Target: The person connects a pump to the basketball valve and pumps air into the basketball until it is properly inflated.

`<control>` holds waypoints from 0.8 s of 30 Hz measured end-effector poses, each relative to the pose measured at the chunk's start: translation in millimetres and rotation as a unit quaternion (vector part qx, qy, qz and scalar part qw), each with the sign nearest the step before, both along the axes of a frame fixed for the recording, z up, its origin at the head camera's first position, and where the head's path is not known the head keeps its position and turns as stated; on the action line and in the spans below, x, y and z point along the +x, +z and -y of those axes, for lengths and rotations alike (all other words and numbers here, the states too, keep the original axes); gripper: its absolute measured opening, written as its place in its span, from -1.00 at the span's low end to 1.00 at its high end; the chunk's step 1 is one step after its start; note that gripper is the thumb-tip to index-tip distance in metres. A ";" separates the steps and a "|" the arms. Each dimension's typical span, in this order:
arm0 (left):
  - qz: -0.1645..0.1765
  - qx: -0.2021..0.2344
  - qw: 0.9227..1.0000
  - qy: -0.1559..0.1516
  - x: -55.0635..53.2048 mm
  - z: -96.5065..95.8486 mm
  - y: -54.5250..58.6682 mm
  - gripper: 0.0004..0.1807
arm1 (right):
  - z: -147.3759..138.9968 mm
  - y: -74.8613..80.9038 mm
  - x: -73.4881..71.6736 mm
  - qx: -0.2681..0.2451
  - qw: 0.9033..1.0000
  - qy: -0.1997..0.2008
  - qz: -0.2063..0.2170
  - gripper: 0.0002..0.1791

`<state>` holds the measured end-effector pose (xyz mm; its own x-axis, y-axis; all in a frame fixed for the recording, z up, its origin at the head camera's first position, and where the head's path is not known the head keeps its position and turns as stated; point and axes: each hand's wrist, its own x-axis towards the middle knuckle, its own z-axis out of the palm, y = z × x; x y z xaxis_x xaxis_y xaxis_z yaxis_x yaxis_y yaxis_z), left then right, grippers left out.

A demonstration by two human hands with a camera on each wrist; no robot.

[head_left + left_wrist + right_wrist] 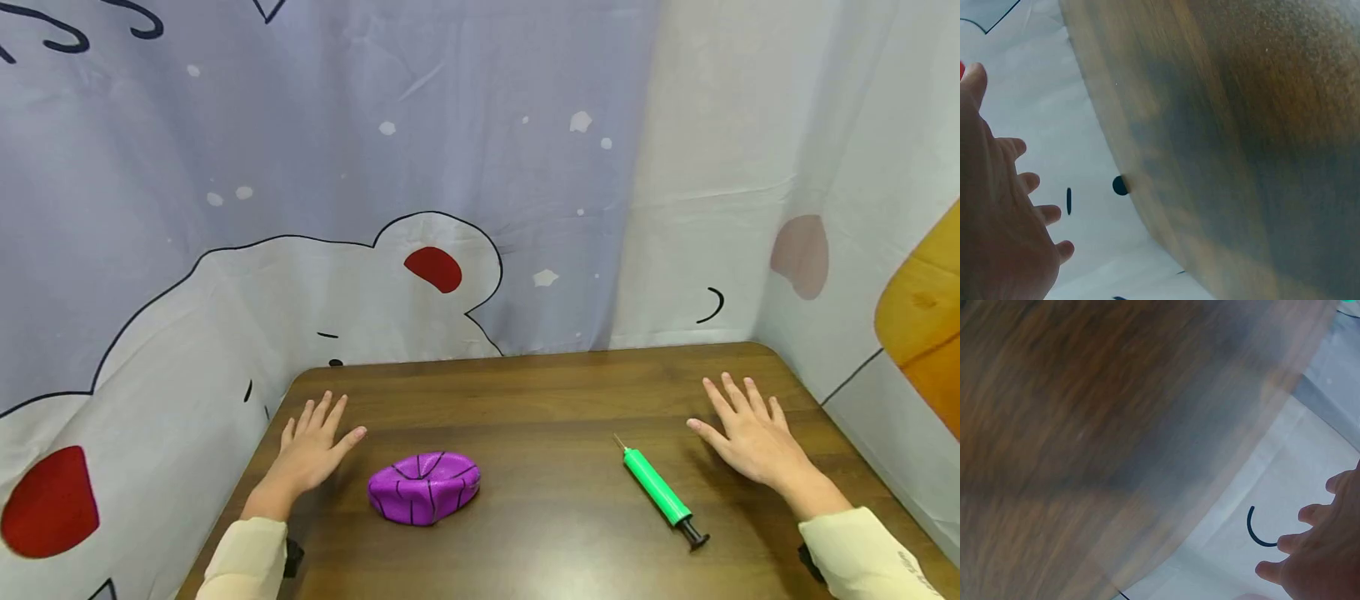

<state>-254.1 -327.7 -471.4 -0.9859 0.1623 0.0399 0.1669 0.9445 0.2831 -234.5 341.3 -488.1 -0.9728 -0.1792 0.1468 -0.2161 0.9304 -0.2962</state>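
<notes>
A deflated purple ball with black lines lies crumpled on the wooden table, left of the middle. To its right lies a green hand pump with a black handle and a thin needle pointing away from me. My left hand, fingers spread and holding nothing, is over the table's left side, left of the ball. My right hand is likewise spread out with nothing in it, to the right of the pump. The wrist views show the left hand and the right hand with extended fingers.
The brown wooden table has rounded far corners. Printed curtains hang right behind it and along both sides. Dark bands sit at both wrists below pale sleeves.
</notes>
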 end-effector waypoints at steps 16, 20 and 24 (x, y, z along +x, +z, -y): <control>-0.063 -0.010 0.995 -0.071 23.5 -62.4 33.0 -0.13 | 32.1 17.9 11.2 -0.017 0.999 0.033 -0.029 -0.12; -0.075 -0.014 0.992 -0.096 31.2 -84.8 40.4 -0.12 | 48.4 21.6 16.5 -0.021 0.998 0.046 -0.046 -0.13; -0.082 -0.019 0.992 -0.098 35.1 -96.1 41.0 -0.11 | 56.9 23.4 20.9 -0.013 0.997 0.054 -0.049 -0.12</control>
